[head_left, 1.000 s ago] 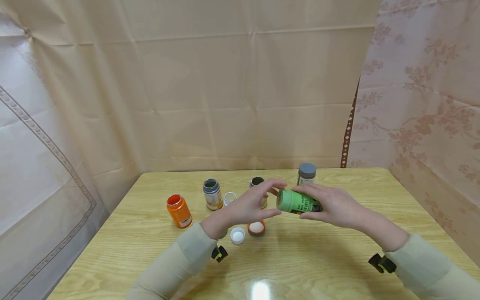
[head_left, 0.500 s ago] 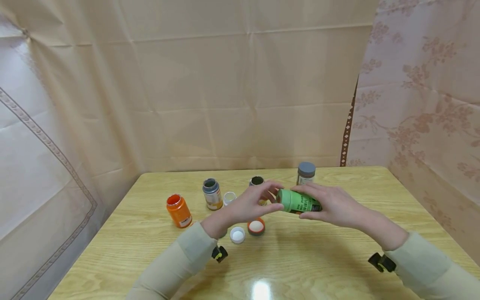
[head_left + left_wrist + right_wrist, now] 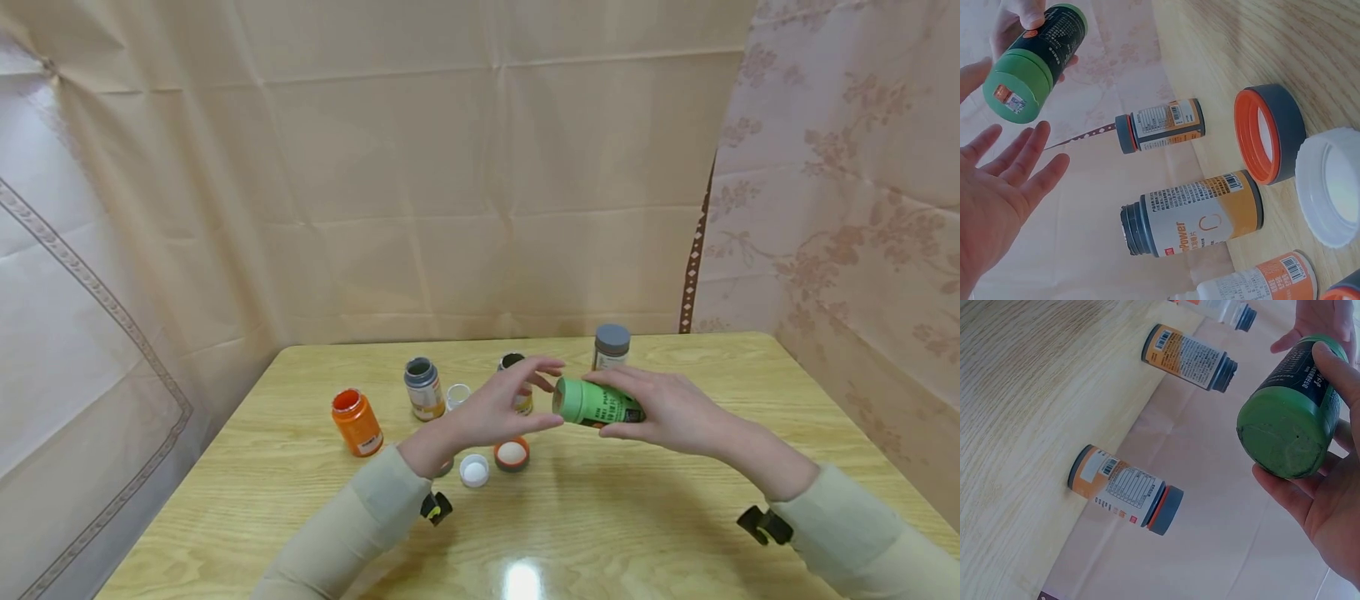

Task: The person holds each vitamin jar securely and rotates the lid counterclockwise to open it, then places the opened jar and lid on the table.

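Observation:
My right hand (image 3: 667, 412) grips a green bottle (image 3: 609, 407) and holds it tipped sideways above the table, its capped end toward the left. Fingers wrap around the dark label, and the green base (image 3: 1282, 434) shows in the right wrist view. My left hand (image 3: 487, 412) is beside the green cap (image 3: 1017, 87), thumb and fingers spread around it. In the left wrist view, there is a gap between these fingers and the cap, which is on the bottle and carries a small sticker.
Uncapped bottles stand on the table (image 3: 675, 517): an orange one (image 3: 358, 423), a grey-necked one (image 3: 425, 392), a white one (image 3: 458, 395) and another grey-necked one (image 3: 1194, 215). A grey-capped bottle (image 3: 612, 343) stands behind the right hand. Loose caps include a white one (image 3: 474, 472) and an orange-lined one (image 3: 512, 454).
Half a second ago my left thumb and fingers were closed in at the cap; now they are spread away from it. The right hand and bottle have stayed nearly still.

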The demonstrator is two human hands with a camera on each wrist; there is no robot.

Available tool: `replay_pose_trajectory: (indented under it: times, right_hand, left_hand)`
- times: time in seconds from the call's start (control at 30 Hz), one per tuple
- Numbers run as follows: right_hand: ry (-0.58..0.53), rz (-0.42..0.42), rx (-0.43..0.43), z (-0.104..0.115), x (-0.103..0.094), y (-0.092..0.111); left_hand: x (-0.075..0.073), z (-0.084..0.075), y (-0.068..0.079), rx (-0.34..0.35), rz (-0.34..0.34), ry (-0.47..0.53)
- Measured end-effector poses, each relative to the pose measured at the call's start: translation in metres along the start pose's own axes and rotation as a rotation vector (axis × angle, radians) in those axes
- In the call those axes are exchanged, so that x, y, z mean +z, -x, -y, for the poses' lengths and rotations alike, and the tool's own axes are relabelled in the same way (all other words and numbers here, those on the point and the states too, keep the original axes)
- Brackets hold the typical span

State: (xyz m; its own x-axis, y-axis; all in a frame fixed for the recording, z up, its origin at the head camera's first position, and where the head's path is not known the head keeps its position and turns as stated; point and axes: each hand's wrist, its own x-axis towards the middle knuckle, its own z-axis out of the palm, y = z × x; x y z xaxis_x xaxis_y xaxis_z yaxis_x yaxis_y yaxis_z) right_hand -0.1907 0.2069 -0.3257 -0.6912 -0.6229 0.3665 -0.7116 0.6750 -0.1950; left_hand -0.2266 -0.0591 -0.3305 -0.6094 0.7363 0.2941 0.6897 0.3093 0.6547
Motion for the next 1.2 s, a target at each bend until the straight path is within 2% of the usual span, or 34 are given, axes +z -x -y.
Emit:
replay_pose_trajectory:
  times: [0.2,0.4,0.57,0.87,1.1,1.2]
  right_hand:
    - [-0.010,0.003,0.004,-0.0004,0.0012,-0.0002]
    - [-0.009,0.011,0.001,-0.0013,0.0021,-0.0008]
    - [-0.008,0.019,0.002,-0.0015,0.0029,-0.0010]
    - [-0.004,0.032,0.001,0.0010,0.0019,-0.0016]
    - [-0.002,0.036,0.004,0.0002,0.0003,-0.0001]
    - [0.000,0.028,0.006,-0.0002,0.0003,0.0003]
  left_hand:
    - [0.0002,0.0003,0.0006,0.077,0.016,-0.001]
    - [0.0024,0.0001,0.0003,0.086,0.034,0.009]
    - [0.0027,0.0000,0.0003,0.071,0.041,0.025]
    - [0.0048,0.0049,0.0016,-0.020,0.038,0.085]
    - [0.0039,0.0040,0.0027,-0.045,0.033,-0.012]
    - [0.0035,0.0037,0.0036,-0.031,0.015,-0.026]
